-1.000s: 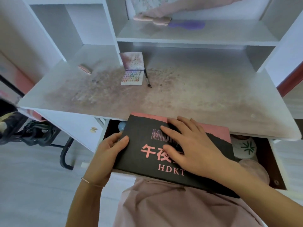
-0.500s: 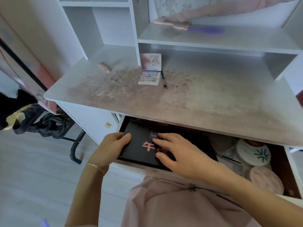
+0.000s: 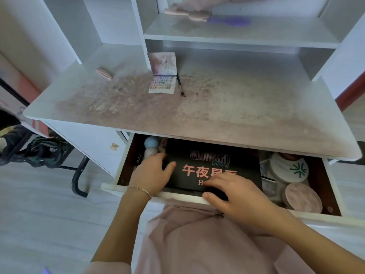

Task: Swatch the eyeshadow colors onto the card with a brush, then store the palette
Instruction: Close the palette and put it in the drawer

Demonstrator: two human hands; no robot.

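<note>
Black palette (image 3: 213, 165) lying flat inside the open drawer (image 3: 126, 186), under the front edge of the desk (image 3: 237, 115), pink lettering up. Left hand (image 3: 153, 173) curled at the palette's left edge, thumb laid on the lid; right hand (image 3: 235, 191) resting on the near right part, fingers spread flat, thumb at the drawer's front lip. Probably stiff and light, a flat box with a slick lid (likely to slide under flat fingers), fragile within if the pressed powders get knocked; best taken by its two side edges. One black palette in the drawer, two round compacts (image 3: 288, 168) at its right, one pale blue ball-topped thing (image 3: 151, 143) at its left. On the desk, well apart: one small open colour palette (image 3: 163, 84), one brush (image 3: 180, 87) just beside it, one pink clip (image 3: 104, 73).
</note>
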